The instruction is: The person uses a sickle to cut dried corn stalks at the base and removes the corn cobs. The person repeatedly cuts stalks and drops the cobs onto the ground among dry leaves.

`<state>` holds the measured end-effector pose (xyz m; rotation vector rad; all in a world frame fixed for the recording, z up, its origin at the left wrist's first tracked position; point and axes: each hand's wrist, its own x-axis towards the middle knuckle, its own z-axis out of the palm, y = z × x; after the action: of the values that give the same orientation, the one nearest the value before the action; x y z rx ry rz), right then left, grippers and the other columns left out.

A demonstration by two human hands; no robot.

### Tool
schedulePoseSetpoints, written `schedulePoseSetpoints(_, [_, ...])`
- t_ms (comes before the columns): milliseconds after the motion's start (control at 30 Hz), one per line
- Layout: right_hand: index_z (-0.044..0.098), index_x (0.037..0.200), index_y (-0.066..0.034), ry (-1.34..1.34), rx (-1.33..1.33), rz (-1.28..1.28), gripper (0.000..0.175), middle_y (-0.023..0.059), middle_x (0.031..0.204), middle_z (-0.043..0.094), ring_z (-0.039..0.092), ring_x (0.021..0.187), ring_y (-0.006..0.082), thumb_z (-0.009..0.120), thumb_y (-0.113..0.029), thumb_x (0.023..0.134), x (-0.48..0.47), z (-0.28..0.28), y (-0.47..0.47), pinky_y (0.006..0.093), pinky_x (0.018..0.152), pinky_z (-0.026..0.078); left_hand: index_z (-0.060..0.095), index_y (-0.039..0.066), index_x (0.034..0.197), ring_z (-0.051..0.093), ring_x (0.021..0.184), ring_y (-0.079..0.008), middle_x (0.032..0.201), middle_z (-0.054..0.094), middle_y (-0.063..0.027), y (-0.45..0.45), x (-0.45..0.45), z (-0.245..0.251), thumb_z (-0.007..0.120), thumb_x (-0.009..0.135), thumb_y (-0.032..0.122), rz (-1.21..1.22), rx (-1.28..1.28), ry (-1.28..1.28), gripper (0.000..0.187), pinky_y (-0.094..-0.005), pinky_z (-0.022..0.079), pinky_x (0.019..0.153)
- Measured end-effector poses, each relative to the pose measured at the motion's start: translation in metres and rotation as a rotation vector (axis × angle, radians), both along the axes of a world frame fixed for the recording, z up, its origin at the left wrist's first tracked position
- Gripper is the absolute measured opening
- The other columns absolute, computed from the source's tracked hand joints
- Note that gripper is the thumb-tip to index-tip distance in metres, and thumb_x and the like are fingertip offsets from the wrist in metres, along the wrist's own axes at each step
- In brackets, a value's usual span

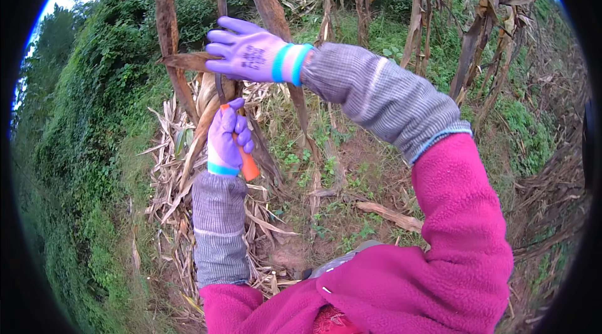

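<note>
My left hand (229, 134), in a purple coated glove, is closed around the orange handle (249, 167) of a hand tool. A narrow dark part (219, 89) rises from the top of the handle; its upper end is hidden, so the tool's exact kind is unclear. Just above, my right hand (242, 49) wears a matching glove that bears writing. Its fingers are extended and apart, pointing left, over a dry brown leaf (186, 60) and upright dry stalks. The thumb is hidden from view. Behind both hands stands a tall dried maize stalk (168, 14).
Dry husks and leaves (167, 165) are heaped at left below the hands. More dried maize stalks (475, 42) stand at right. Dense green shrubs (94, 99) line the left side. A dry leaf piece (390, 215) lies on the weedy soil.
</note>
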<state>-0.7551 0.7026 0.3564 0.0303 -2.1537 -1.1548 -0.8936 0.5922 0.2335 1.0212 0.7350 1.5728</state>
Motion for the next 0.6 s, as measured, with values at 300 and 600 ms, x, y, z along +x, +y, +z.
schedulePoseSetpoints(300, [0.06, 0.081, -0.015, -0.27, 0.131, -0.262, 0.01, 0.0055, 0.067, 0.062, 0.061, 0.08, 0.0269, 0.056, -0.024, 0.079, -0.041, 0.033, 0.01, 0.036, 0.071, 0.045, 0.044, 0.004, 0.123, 0.03, 0.043, -0.0039, 0.064, 0.035, 0.0044, -0.055, -0.007, -0.007, 0.042, 0.099, 0.029, 0.113, -0.009, 0.265, 0.034, -0.0187, 0.03, 0.035])
schedulePoseSetpoints(600, [0.063, 0.066, -0.0143, -0.106, 0.152, -0.248, 0.008, 0.0001, 0.063, 0.063, 0.063, 0.068, 0.0201, 0.061, -0.019, 0.073, -0.019, 0.015, -0.004, 0.0347, 0.068, 0.043, 0.044, 0.005, 0.117, 0.03, 0.042, -0.0039, 0.064, 0.036, 0.0042, -0.034, 0.02, -0.007, 0.04, 0.099, 0.029, 0.142, -0.043, 0.296, 0.03, -0.0193, 0.03, 0.034])
